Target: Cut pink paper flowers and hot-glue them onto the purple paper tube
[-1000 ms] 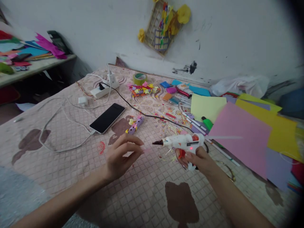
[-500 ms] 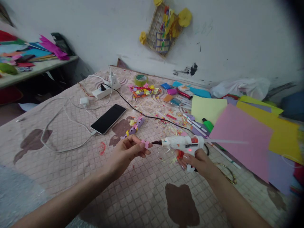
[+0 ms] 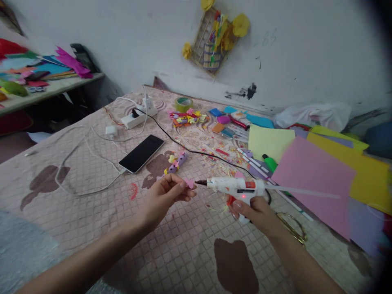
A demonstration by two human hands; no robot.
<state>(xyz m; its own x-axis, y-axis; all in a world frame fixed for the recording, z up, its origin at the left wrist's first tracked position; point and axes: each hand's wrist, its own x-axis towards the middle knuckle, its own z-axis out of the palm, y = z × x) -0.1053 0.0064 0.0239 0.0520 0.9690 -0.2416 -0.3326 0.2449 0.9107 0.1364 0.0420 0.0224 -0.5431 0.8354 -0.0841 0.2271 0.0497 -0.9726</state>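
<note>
The left hand pinches a pink foam shape between fingertips and thumb, just beside the nozzle of a glue gun. The right hand is clamped round the gun's handle, above the middle of the worktop.

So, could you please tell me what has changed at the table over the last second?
The left hand has moved up and to the right, bringing the small pink foam shape pinched in its fingers close to the nozzle of the hot glue gun. The right hand still grips the gun. The phone and the purple foam piece stayed where they were.
</note>
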